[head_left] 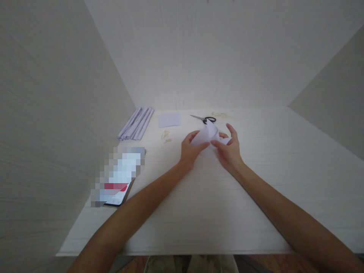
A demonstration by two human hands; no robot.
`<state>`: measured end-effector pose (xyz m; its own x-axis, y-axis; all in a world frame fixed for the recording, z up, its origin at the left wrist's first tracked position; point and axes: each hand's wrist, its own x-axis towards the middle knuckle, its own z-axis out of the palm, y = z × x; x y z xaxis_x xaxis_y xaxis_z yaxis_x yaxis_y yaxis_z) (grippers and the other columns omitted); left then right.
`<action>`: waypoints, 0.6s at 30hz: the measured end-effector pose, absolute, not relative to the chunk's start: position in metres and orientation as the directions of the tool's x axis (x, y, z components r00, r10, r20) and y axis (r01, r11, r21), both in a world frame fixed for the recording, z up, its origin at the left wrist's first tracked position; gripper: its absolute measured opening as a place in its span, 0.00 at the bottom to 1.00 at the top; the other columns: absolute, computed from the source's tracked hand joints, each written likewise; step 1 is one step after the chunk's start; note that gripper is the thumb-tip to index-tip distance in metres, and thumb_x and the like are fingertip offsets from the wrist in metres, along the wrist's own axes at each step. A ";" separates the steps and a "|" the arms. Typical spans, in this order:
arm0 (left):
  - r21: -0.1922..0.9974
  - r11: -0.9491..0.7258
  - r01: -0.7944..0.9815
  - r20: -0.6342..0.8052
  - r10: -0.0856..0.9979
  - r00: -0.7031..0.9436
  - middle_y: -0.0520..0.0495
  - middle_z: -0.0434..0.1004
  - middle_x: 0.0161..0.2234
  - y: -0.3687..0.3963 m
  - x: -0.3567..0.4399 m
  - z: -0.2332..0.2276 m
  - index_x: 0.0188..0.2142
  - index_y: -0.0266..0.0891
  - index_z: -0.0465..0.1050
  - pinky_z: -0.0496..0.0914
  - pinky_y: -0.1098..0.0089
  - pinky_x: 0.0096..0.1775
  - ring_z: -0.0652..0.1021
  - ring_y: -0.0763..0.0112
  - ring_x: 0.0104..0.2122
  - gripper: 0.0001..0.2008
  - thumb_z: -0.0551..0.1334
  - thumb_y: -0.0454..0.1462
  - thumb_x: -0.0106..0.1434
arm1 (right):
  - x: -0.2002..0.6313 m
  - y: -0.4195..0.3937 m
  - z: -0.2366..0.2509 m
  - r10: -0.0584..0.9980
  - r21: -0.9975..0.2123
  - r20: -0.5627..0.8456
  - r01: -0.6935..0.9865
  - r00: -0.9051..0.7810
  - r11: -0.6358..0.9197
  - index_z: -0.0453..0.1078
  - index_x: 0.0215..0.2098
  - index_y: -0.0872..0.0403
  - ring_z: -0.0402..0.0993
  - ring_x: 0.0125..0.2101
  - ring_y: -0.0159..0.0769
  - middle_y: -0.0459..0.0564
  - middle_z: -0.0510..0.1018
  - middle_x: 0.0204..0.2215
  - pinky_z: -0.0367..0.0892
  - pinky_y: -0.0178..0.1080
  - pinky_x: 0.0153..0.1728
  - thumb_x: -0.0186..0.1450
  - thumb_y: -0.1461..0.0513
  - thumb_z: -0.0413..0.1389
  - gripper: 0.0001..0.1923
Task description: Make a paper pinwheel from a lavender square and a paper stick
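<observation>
Pale walls [199, 57] are enclosing the surface [213, 212], where my left hand [190, 150] and right hand [229, 151] fingers are pinching folded paper [204, 134] near the scissors [203, 119], and I should be pressing evenly.

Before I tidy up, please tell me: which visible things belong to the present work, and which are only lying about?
Likely in the work:
folded white paper, in left hand and right hand

Likely lying about, not held:
black-handled metal scissors
pale-lilac bundle of folded paper
flat pale-lilac paper rectangle
small thin tan pieces
lit rectangular phone
</observation>
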<state>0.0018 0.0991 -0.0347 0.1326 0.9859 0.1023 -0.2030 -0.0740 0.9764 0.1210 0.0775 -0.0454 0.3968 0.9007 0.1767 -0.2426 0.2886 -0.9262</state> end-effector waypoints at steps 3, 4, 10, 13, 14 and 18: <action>0.879 0.077 -0.470 0.030 0.976 0.216 0.45 0.75 0.36 0.089 0.011 -0.035 0.42 0.35 0.68 0.67 0.69 0.38 0.74 0.70 0.34 0.26 0.67 0.37 0.40 | 0.112 0.074 -0.039 0.909 -0.867 0.105 -0.410 0.402 0.282 0.51 0.48 0.43 0.66 0.27 0.25 0.39 0.65 0.31 0.65 0.34 0.32 0.42 0.67 0.61 0.38; 0.855 0.111 -0.507 0.020 0.969 0.246 0.44 0.75 0.35 0.087 0.014 -0.035 0.40 0.35 0.69 0.67 0.68 0.38 0.74 0.69 0.34 0.24 0.67 0.37 0.40 | 0.110 0.072 -0.037 0.914 -0.847 0.083 -0.454 0.397 0.275 0.52 0.47 0.43 0.66 0.27 0.25 0.38 0.65 0.30 0.64 0.34 0.32 0.41 0.67 0.61 0.37; 0.854 0.114 -0.508 -0.025 0.984 0.179 0.44 0.76 0.32 0.082 0.016 -0.038 0.31 0.33 0.73 0.68 0.68 0.36 0.75 0.69 0.31 0.15 0.66 0.38 0.41 | 0.104 0.066 -0.031 0.916 -0.794 0.023 -0.550 0.401 0.261 0.55 0.44 0.43 0.67 0.28 0.25 0.38 0.65 0.29 0.64 0.33 0.32 0.40 0.69 0.61 0.36; 0.884 0.094 -0.457 -0.039 0.991 0.128 0.44 0.77 0.31 0.083 0.015 -0.039 0.30 0.33 0.73 0.68 0.68 0.35 0.75 0.70 0.29 0.14 0.65 0.38 0.43 | 0.104 0.067 -0.032 0.914 -0.791 0.017 -0.554 0.406 0.260 0.55 0.44 0.43 0.67 0.28 0.25 0.37 0.65 0.28 0.65 0.33 0.32 0.39 0.69 0.62 0.36; 0.898 0.085 -0.433 -0.040 0.993 0.113 0.44 0.77 0.31 0.083 0.015 -0.039 0.30 0.32 0.73 0.68 0.69 0.34 0.75 0.70 0.29 0.13 0.65 0.37 0.43 | 0.104 0.067 -0.033 0.914 -0.792 0.016 -0.553 0.406 0.260 0.55 0.44 0.43 0.67 0.28 0.25 0.37 0.65 0.28 0.64 0.33 0.32 0.39 0.69 0.62 0.36; 0.941 0.028 -0.338 -0.005 0.998 0.069 0.44 0.77 0.31 0.084 0.014 -0.038 0.30 0.32 0.73 0.68 0.69 0.33 0.75 0.71 0.28 0.12 0.64 0.37 0.45 | 0.104 0.069 -0.037 0.912 -0.810 0.027 -0.526 0.408 0.259 0.55 0.44 0.44 0.66 0.27 0.25 0.37 0.64 0.27 0.64 0.33 0.32 0.40 0.68 0.61 0.35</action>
